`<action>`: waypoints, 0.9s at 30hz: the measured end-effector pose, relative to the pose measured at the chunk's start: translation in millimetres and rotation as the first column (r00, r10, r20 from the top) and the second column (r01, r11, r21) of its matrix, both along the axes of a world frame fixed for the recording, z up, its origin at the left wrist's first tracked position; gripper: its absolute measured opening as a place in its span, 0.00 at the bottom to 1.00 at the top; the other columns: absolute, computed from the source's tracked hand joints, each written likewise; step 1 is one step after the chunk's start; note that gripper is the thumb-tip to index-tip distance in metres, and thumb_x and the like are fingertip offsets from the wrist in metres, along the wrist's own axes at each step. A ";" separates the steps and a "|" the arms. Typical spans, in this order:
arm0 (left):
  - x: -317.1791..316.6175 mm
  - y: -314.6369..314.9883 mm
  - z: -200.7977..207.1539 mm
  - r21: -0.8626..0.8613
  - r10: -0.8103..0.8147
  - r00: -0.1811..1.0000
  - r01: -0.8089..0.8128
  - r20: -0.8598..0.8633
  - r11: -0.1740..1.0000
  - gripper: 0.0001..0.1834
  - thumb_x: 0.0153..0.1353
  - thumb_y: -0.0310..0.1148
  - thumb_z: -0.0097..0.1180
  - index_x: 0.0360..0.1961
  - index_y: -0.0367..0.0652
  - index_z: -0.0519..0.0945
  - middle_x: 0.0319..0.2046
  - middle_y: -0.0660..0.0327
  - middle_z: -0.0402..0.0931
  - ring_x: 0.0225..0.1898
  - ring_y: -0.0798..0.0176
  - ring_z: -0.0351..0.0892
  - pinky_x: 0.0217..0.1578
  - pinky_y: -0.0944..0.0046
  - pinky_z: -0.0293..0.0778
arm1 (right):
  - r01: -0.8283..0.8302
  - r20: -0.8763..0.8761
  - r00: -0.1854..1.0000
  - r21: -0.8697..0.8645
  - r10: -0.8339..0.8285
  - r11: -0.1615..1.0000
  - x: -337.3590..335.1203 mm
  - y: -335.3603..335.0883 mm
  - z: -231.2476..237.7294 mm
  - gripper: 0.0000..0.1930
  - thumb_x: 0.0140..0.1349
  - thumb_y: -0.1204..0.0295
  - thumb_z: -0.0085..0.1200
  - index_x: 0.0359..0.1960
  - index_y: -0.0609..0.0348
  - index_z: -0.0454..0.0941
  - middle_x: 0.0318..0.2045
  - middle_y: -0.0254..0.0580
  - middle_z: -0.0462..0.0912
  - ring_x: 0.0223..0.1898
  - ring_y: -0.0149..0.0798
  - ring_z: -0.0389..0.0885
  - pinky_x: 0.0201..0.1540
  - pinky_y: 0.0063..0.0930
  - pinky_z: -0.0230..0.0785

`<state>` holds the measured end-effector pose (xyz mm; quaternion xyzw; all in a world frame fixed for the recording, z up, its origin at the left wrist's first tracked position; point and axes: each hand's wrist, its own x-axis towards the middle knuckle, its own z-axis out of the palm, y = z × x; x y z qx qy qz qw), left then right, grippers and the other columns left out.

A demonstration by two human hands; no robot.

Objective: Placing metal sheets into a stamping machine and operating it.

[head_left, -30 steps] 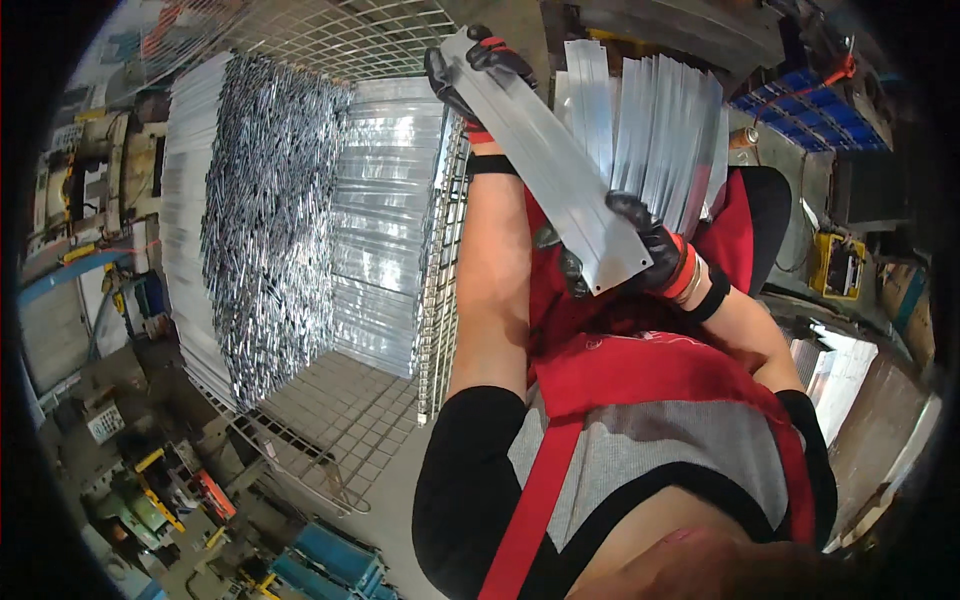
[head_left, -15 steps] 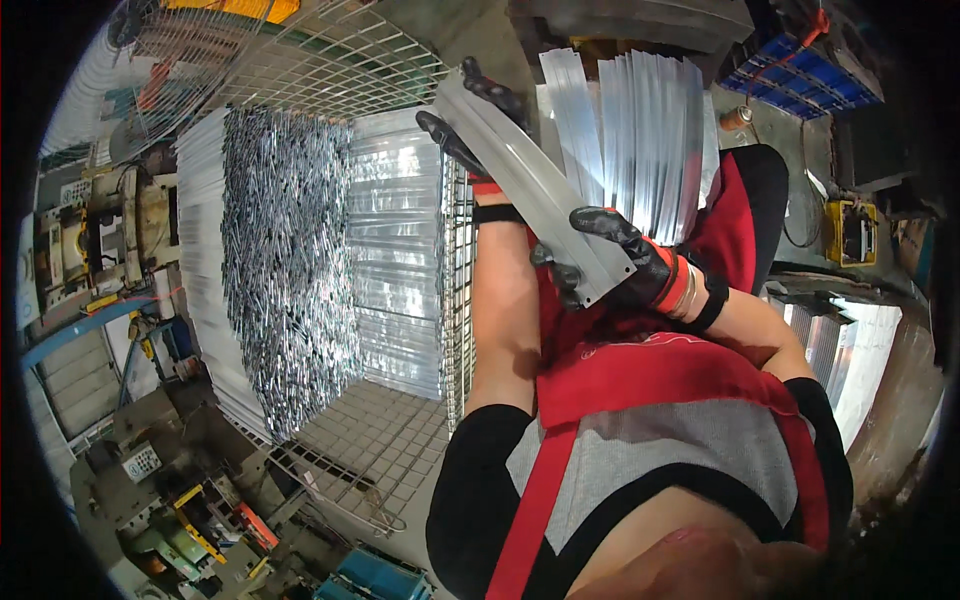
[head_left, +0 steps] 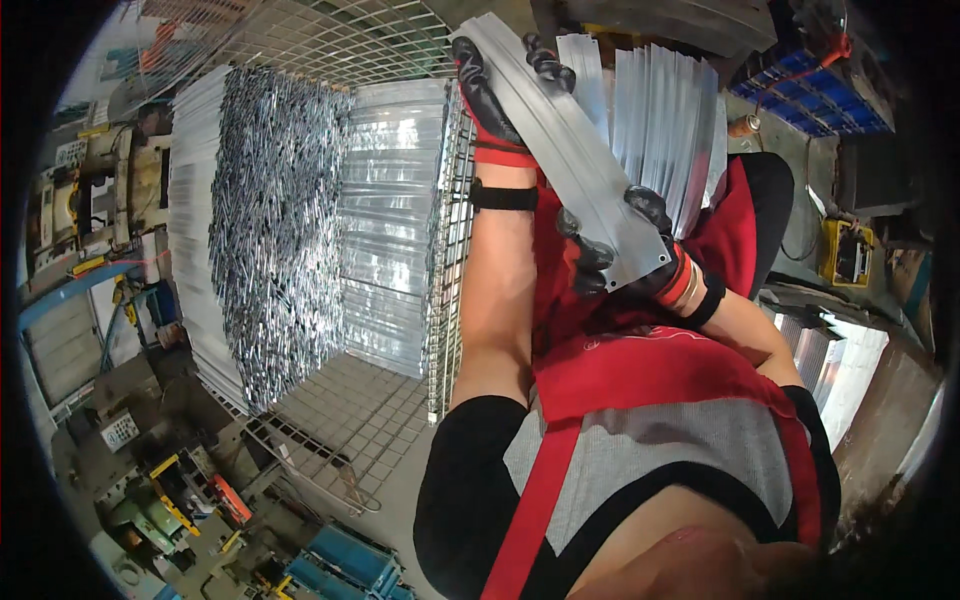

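A long, flat grey metal strip (head_left: 565, 150), with lengthwise ridges and small holes at its near corners, slants across the space above my lap. My left hand (head_left: 488, 100), in a black and red glove, closes around the strip's far part, thumb side on one edge and fingertips over the other. Near the lower end, my right hand (head_left: 650, 265) grips it from beneath, with black-gloved fingers showing along both edges. Just beyond the strip, a row of similar metal strips (head_left: 665, 130) stands close together, partly hidden by the held one.
To the left, a wire mesh cage (head_left: 350, 420) holds tightly packed stacks of metal strips (head_left: 280, 230). Machinery (head_left: 100, 200) stands beyond it. A blue crate (head_left: 815, 90) sits at the far right, a yellow box (head_left: 846, 252) below it. Blue bins (head_left: 345, 565) stand at the lower left.
The held strip has shifted right and its broad face shows more fully. My left hand's fingers have moved farther over its right edge. Both hands still hold it.
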<state>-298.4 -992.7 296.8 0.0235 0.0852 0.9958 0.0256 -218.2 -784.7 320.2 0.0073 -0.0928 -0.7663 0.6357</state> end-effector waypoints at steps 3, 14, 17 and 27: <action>-2.8 3.9 3.6 -0.052 -0.011 1.000 0.009 -0.026 0.999 0.37 0.48 0.58 0.61 0.44 0.34 0.69 0.30 0.62 0.69 0.34 0.63 0.69 0.43 0.63 0.67 | -0.019 -0.048 0.999 -0.033 0.018 0.999 -0.2 0.5 -6.8 0.33 0.56 0.48 0.49 0.56 0.59 0.65 0.42 0.45 0.74 0.30 0.39 0.76 0.36 0.45 0.67; 13.7 19.8 38.4 -0.132 0.065 0.996 -0.073 -0.069 0.989 0.38 0.53 0.67 0.49 0.42 0.38 0.72 0.28 0.59 0.72 0.31 0.61 0.72 0.39 0.60 0.70 | -0.050 -0.141 0.987 0.148 0.071 0.988 11.7 20.5 -35.1 0.34 0.55 0.47 0.51 0.55 0.61 0.65 0.44 0.44 0.74 0.40 0.42 0.75 0.42 0.39 0.68; 21.2 30.0 75.8 -0.244 0.070 0.992 -0.093 -0.104 0.965 0.39 0.53 0.71 0.43 0.40 0.40 0.73 0.23 0.58 0.71 0.24 0.60 0.71 0.32 0.57 0.70 | -0.074 -0.317 0.938 0.218 0.142 0.973 11.1 32.5 -45.7 0.41 0.45 0.44 0.61 0.55 0.61 0.65 0.45 0.44 0.73 0.42 0.40 0.75 0.46 0.35 0.67; 42.6 47.4 111.0 -0.243 -0.041 0.961 -0.027 -0.272 0.970 0.37 0.56 0.67 0.46 0.43 0.39 0.73 0.24 0.56 0.74 0.25 0.57 0.76 0.33 0.57 0.74 | -0.186 -0.287 0.928 0.190 0.236 0.964 1.7 39.7 -68.7 0.32 0.52 0.59 0.57 0.56 0.68 0.66 0.49 0.52 0.74 0.51 0.47 0.73 0.59 0.44 0.61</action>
